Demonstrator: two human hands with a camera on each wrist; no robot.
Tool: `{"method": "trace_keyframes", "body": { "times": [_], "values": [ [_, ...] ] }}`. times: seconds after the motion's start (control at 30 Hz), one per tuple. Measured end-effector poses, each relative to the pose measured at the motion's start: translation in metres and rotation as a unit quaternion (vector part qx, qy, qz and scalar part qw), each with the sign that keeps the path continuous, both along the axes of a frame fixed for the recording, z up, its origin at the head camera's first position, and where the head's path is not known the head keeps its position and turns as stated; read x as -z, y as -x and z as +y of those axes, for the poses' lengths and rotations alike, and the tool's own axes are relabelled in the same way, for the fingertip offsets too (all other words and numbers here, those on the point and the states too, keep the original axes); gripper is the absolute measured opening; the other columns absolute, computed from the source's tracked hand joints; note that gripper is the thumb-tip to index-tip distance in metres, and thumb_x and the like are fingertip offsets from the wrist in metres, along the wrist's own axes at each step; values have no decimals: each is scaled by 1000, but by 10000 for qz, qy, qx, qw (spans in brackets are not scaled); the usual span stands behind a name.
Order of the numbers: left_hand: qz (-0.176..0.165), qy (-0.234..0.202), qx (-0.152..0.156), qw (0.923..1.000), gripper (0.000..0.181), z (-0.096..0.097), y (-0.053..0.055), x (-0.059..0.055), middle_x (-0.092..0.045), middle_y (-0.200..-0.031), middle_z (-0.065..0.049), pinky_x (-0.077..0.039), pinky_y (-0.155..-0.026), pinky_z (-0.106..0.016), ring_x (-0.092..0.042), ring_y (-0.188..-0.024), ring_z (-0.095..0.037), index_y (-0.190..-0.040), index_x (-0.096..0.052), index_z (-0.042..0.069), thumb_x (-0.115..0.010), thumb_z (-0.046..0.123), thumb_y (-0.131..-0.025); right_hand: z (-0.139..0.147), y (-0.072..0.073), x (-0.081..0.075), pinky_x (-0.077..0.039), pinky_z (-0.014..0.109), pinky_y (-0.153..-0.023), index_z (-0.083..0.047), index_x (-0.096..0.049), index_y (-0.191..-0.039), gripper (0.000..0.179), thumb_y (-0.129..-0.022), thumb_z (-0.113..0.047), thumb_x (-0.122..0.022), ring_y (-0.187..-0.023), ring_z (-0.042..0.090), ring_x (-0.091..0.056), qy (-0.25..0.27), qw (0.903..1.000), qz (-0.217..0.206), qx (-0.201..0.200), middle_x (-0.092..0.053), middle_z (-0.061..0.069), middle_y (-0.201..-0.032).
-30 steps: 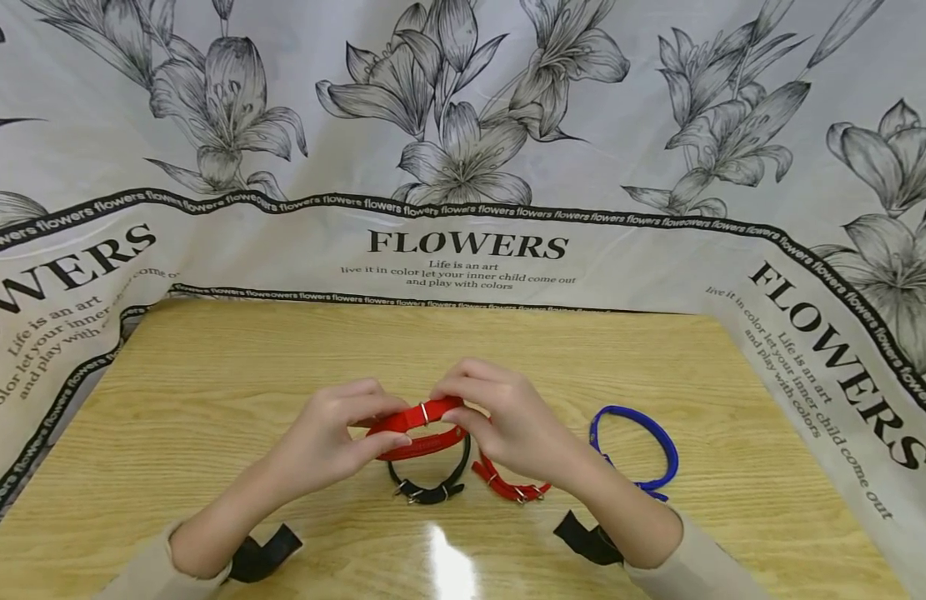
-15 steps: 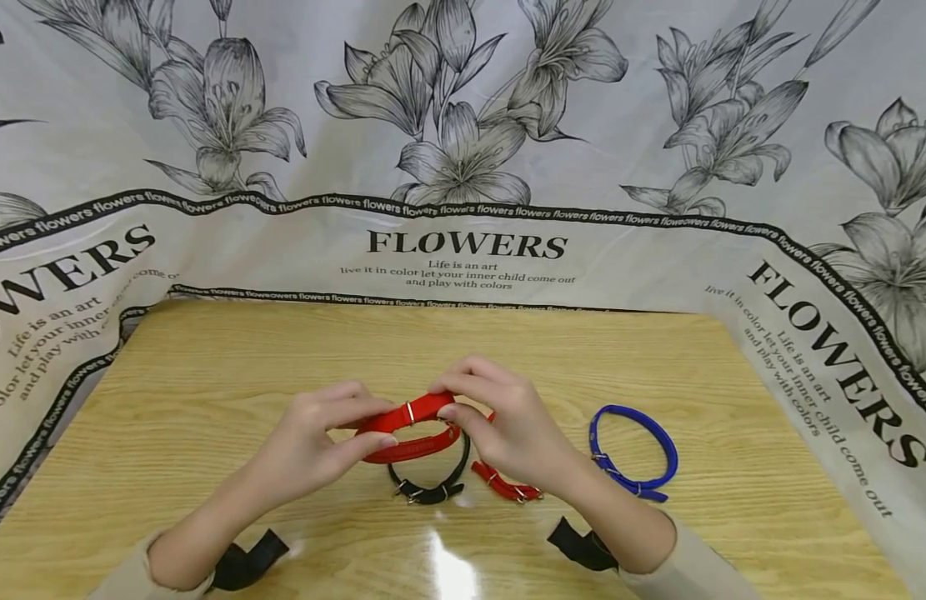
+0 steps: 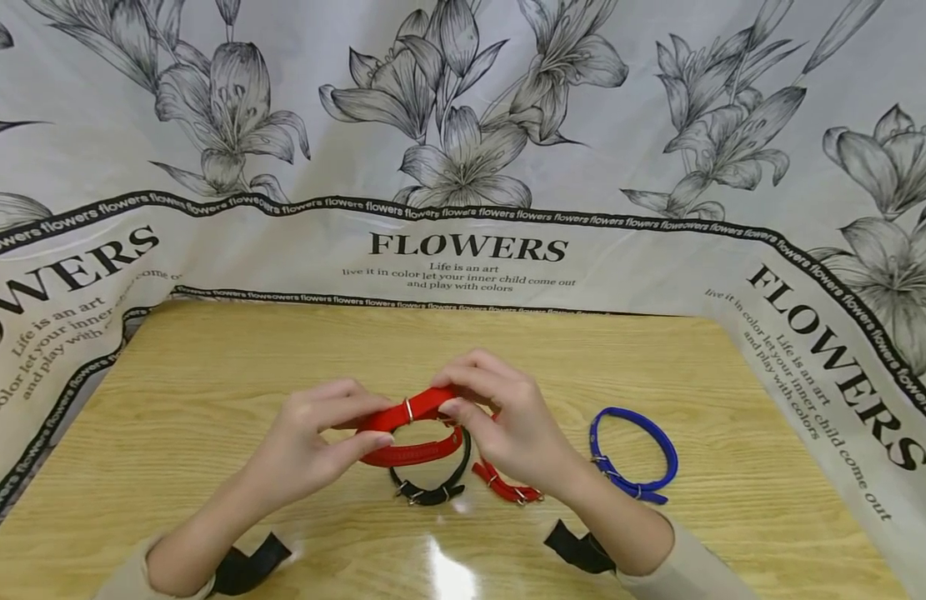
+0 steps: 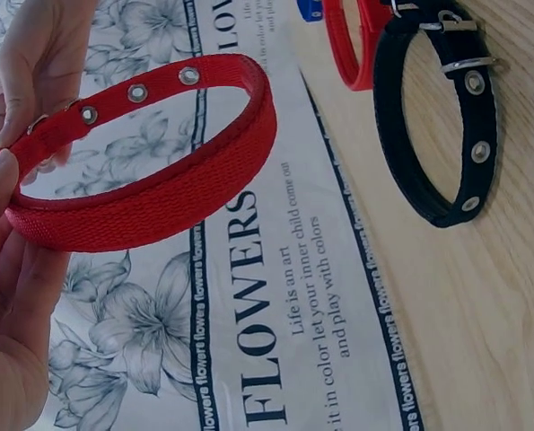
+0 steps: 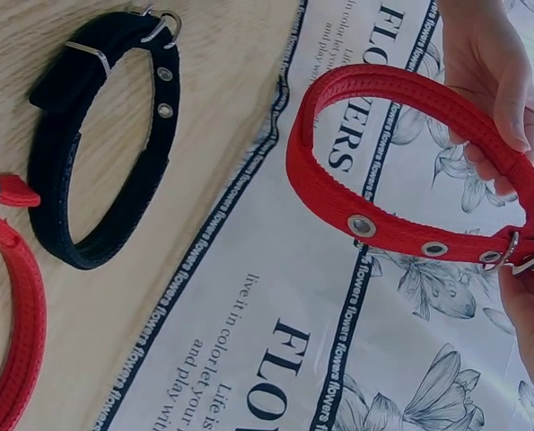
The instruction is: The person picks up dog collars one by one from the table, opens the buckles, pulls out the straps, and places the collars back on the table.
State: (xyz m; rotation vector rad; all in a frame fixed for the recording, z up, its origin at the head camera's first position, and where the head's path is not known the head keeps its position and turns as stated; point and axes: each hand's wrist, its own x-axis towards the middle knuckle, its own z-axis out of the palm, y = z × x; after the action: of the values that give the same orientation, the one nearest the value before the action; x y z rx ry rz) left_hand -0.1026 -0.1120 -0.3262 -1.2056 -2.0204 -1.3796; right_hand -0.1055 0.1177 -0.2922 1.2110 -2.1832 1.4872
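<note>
A red pet collar point(image 3: 413, 455), buckled into a loop, is held up above the table. My left hand point(image 3: 312, 433) pinches its left side between thumb and fingers. The right hand point(image 3: 508, 417) grips the other end, and in the right wrist view its fingers are at the metal buckle point(image 5: 529, 256). Metal eyelets run along the strap, seen clearly in the left wrist view on the same collar point(image 4: 159, 211). Behind and below it, a black collar point(image 3: 430, 495) lies on the table. A second red collar point(image 3: 508, 487) lies beside that, partly covered by my right hand.
A blue collar point(image 3: 661, 450) lies to the right of my right forearm. Black straps point(image 3: 252, 562) show under both wrists. The wooden table point(image 3: 282, 350) ends at a white floral cloth point(image 3: 463, 167) behind and at the sides.
Both hands have moved slightly left with the red collar, whose right end now sits higher. The blue collar, earlier partly behind my right arm, shows more fully.
</note>
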Motion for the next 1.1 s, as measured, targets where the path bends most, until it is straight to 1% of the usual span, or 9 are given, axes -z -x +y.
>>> {"method": "trace_keyframes", "body": {
  "times": [0.23, 0.37, 0.5, 0.6, 0.73, 0.8, 0.87, 0.97, 1.1],
  "values": [
    [-274, -63, -89, 9996, 30, 3, -1, 4, -63, -82, 1, -53, -63, -19, -60, -72, -10, -97, -71, 1, -78, -6, -68, 5, 0, -5, -55, 28, -73, 9, -62, -100, 16, -85, 12, -59, -84, 16, -59, 580, 9928, -1039, 138, -60, 16, -98],
    [-267, -126, -80, 9995, 32, 5, -1, 5, -63, -82, -1, -54, -64, -21, -61, -73, -12, -97, -70, 0, -78, -8, -66, 5, 3, -8, -56, 32, -73, 10, -63, -101, 18, -83, 11, -62, -84, 20, -62, 701, 9903, -1200, -6, -60, 17, -98],
    [-303, -188, -51, 9993, 32, 7, -1, 6, -63, -83, -3, -54, -64, -21, -62, -73, -12, -96, -70, -2, -78, -8, -66, 5, 4, -7, -56, 32, -71, 10, -64, -102, 21, -81, 10, -65, -81, 19, -63, 710, 9904, -1174, -160, -61, 16, -98],
    [-314, -188, -85, 9993, 32, 8, -1, 8, -64, -84, -5, -54, -64, -21, -62, -73, -14, -97, -69, -3, -79, -8, -66, 6, 5, -6, -55, 32, -77, 11, -63, -103, 24, -80, 5, -68, -87, 18, -62, 620, 9914, -1123, -242, -62, 16, -100],
    [-547, -260, -229, 9979, 31, 8, -2, 9, -63, -86, -5, -55, -65, -23, -63, -75, -14, -96, -69, -3, -78, -8, -67, 13, 7, 1, -50, 34, -87, 13, -60, -110, 34, -80, 2, -70, -98, 19, -59, 540, 9879, -1402, -384, -60, 20, -107],
    [-700, -378, -295, 9964, 30, 7, -3, 9, -63, -86, -5, -56, -66, -24, -63, -76, -15, -95, -69, -3, -78, -9, -67, 19, 7, 6, -49, 34, -89, 13, -57, -115, 39, -80, 2, -70, -102, 18, -58, 490, 9823, -1771, -360, -58, 22, -111],
    [-892, -497, -397, 9940, 29, 6, -3, 8, -63, -86, -5, -56, -67, -25, -63, -76, -14, -95, -69, -3, -77, -10, -68, 25, 7, 13, -50, 32, -88, 12, -56, -118, 41, -81, 3, -69, -104, 17, -58, 383, 9746, -2198, -210, -56, 22, -115],
    [-1163, -652, -509, 9898, 28, 5, -4, 8, -63, -86, -5, -56, -68, -26, -63, -77, -13, -96, -69, -3, -75, -11, -69, 34, 7, 24, -51, 30, -86, 8, -58, -118, 39, -82, 1, -69, -103, 18, -59, 213, 9648, -2622, 19, -57, 19, -115],
    [-1392, -766, -576, 9856, 28, 3, -5, 7, -63, -86, -5, -56, -67, -27, -63, -78, -12, -96, -69, -3, -74, -12, -70, 41, 8, 33, -53, 30, -83, 4, -61, -114, 32, -84, -3, -68, -98, 20, -61, 8, 9601, -2790, 198, -60, 15, -110]
  ]
}}
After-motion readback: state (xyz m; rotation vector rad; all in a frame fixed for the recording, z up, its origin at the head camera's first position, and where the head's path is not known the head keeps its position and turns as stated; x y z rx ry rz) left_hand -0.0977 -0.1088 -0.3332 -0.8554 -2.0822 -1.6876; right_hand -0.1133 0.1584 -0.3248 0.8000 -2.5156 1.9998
